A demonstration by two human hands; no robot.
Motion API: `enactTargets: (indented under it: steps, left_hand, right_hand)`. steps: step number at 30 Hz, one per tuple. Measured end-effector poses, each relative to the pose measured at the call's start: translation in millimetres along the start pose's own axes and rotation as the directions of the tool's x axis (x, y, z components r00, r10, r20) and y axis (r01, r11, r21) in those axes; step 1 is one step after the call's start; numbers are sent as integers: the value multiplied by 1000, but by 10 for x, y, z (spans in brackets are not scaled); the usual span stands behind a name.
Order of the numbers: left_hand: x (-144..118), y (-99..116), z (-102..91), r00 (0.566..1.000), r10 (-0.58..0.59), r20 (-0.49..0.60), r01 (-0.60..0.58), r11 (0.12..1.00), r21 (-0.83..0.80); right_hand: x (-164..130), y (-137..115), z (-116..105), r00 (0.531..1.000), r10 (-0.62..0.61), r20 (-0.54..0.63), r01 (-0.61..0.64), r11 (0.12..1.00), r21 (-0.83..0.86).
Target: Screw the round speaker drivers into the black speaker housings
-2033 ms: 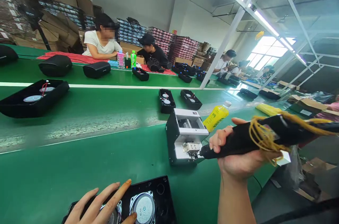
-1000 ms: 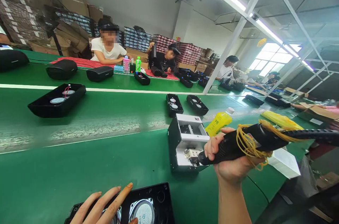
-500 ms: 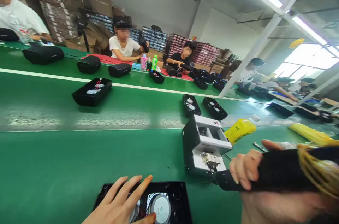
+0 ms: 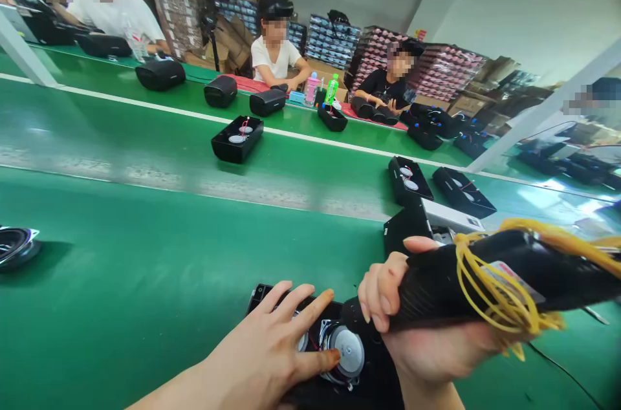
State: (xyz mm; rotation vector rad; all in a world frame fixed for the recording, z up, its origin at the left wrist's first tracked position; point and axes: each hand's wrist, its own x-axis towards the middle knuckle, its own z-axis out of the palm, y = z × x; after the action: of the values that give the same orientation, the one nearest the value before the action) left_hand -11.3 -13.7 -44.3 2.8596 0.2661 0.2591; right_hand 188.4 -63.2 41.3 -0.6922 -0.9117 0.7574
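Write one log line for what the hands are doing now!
left hand: flat on black speaker housing | right hand: gripping black electric screwdriver

Speaker housing point(image 4: 369, 384) on belt point(image 4: 145, 268), screw feeder point(image 4: 436, 222) behind, loose speaker point(image 4: 14, 245) far left.

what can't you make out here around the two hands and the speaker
Head view only:
- Tip of the electric screwdriver: hidden behind the right hand.
- Speaker housing: mostly covered by the left hand and right hand, cut off by the bottom edge.
- White screw feeder: largely blocked by the screwdriver.
- Speaker driver at far left: cut by the edge.
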Motion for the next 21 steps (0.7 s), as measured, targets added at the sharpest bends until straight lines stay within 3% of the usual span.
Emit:
enactTargets:
  steps: [5, 21]
  left_hand:
    - [29, 35, -81, 1000, -4, 28, 5, 1000, -28]
    - [16, 93, -57, 1000, -30, 5, 30, 999, -22]
  right_hand:
    - [30, 74, -26, 999, 45, 20, -45, 999, -7]
    - [-9, 182, 42, 996, 90, -12, -90, 994, -62]
